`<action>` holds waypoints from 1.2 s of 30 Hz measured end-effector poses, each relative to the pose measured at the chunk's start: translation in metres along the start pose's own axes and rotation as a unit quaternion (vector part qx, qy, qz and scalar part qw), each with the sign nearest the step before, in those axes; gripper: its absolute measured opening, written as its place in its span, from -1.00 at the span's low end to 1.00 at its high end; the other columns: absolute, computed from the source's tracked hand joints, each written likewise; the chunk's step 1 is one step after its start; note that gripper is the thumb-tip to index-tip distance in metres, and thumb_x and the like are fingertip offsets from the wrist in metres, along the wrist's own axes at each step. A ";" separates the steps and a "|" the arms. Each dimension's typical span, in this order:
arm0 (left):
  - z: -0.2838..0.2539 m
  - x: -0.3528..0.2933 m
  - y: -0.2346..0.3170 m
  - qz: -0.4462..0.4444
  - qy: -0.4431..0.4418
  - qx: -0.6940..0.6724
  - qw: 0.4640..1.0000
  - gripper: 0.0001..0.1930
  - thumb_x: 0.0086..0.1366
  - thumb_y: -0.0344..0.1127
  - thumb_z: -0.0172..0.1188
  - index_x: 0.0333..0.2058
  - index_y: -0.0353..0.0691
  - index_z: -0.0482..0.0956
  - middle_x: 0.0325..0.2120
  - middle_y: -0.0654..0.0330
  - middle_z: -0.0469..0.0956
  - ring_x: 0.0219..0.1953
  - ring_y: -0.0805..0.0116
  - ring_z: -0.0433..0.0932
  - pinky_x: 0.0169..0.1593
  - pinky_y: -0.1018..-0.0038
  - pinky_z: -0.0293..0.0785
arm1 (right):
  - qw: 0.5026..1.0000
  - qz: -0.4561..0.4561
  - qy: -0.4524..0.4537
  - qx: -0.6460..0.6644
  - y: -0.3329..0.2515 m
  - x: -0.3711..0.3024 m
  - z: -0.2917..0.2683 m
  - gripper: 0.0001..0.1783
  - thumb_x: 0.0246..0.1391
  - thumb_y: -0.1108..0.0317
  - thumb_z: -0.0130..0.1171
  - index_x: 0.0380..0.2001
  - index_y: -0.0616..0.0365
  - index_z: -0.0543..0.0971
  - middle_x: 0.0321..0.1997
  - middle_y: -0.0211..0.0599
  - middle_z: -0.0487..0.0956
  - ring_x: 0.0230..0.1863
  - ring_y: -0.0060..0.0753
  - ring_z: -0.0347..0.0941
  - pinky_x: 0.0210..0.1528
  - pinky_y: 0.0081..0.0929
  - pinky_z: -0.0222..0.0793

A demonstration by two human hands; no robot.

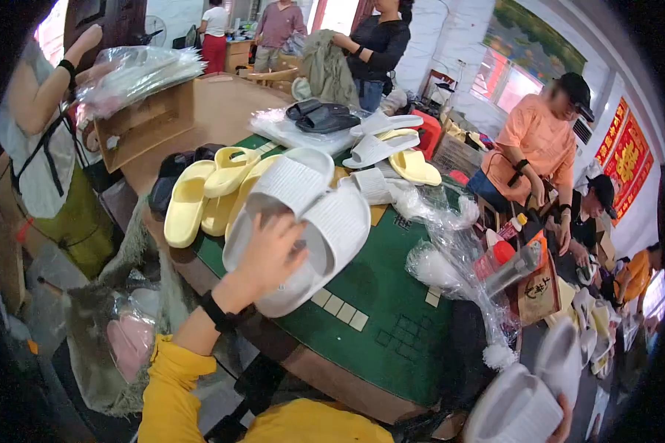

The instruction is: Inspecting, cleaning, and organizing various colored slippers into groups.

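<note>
My left hand [270, 255], in a yellow sleeve with a black wristband, has its fingers curled at the inner edges of a pair of grey slippers [338, 225] over the green tabletop [391, 325]. How firmly it grips is partly hidden. At the lower right, my right hand [564, 422] shows only its fingers, wrapped round the side of another pair of light grey slippers [516, 406]. Several pale yellow slippers [188, 203] lie just beyond the left hand. Grey slippers [377, 148] and more yellow slippers [414, 167] are piled farther back.
Black slippers [321, 117] rest on clear plastic bags [273, 125]. Crumpled clear wrap [451, 251] lies right of centre, near a cardboard box [536, 292] holding bottles. A sack [103, 354] with pink slippers [131, 341] stands at the left. A person in orange [532, 140] works at the right; others stand around.
</note>
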State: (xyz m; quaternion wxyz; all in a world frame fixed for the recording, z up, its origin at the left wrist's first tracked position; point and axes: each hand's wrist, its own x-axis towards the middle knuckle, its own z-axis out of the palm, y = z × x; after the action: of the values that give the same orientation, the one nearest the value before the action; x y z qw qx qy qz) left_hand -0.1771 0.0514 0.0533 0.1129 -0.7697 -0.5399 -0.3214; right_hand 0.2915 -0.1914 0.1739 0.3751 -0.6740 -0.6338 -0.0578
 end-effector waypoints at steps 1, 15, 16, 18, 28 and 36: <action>-0.008 0.011 -0.008 -0.009 0.027 -0.023 0.999 -0.59 0.11 -0.19 0.23 -0.08 -0.25 0.50 -0.12 0.00 0.45 0.01 0.01 0.40 0.20 0.04 0.18 | 1.000 -0.002 0.001 0.009 -0.022 -0.009 0.005 -0.38 0.14 0.25 0.11 0.17 0.44 0.29 -0.09 0.18 0.56 0.00 0.09 0.48 0.04 -0.27 0.42; -0.027 0.078 -0.162 -0.153 -0.066 -0.022 0.986 -0.67 0.18 -0.45 0.07 -0.05 -0.32 0.56 -0.12 -0.21 0.53 -0.01 -0.09 0.48 0.21 0.21 0.27 | 0.963 0.039 -0.086 0.252 -0.062 0.016 0.229 -0.50 0.04 0.70 -0.01 0.03 0.07 0.56 -0.53 -0.14 0.33 -0.38 -0.21 0.26 -0.32 -0.41 0.20; -0.045 0.072 -0.158 -0.180 -0.043 -0.038 0.982 -0.68 0.18 -0.49 0.08 -0.06 -0.32 0.55 -0.06 -0.20 0.49 0.07 -0.13 0.41 0.23 0.18 0.23 | 0.954 0.020 -0.097 0.284 -0.053 0.009 0.244 -0.47 0.05 0.66 0.02 0.11 0.06 0.49 -0.41 -0.12 0.35 -0.35 -0.17 0.28 -0.27 -0.37 0.23; -0.060 0.057 -0.134 -0.076 0.064 0.136 0.986 -0.69 0.22 -0.48 0.06 -0.04 -0.35 0.51 0.01 -0.15 0.44 0.09 -0.11 0.39 0.18 0.21 0.29 | 0.939 0.035 -0.161 0.302 -0.058 -0.004 0.261 -0.46 0.06 0.60 0.07 0.17 0.11 0.41 -0.18 -0.08 0.39 -0.19 -0.11 0.34 -0.09 -0.36 0.30; -0.041 -0.036 0.115 -0.012 -0.175 -0.163 0.971 -0.68 0.22 -0.25 0.19 -0.11 -0.33 0.53 -0.32 -0.07 0.56 -0.25 -0.05 0.53 -0.20 0.21 0.47 | 0.990 -0.041 -0.112 0.079 0.006 0.018 0.225 -0.52 -0.01 0.51 0.16 0.06 0.18 0.45 0.07 0.04 0.45 0.08 0.10 0.36 0.11 -0.17 0.31; 0.015 -0.075 0.153 -0.046 -0.226 -0.132 0.964 -0.23 0.02 -0.37 0.33 0.21 -0.33 0.17 -0.13 -0.10 0.26 -0.12 -0.15 0.39 -0.12 0.15 0.43 | 0.972 -0.059 -0.225 -0.028 0.017 -0.021 0.233 -0.43 -0.05 0.31 0.21 0.08 0.14 0.41 0.01 0.02 0.43 -0.01 0.07 0.38 -0.03 -0.08 0.37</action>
State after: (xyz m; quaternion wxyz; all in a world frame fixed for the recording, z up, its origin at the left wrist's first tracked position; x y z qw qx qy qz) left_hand -0.0489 -0.0572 0.0222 -0.1294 -0.8047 -0.5390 -0.2126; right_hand 0.2102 -0.0725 -0.0112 0.1991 -0.6415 -0.7387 0.0557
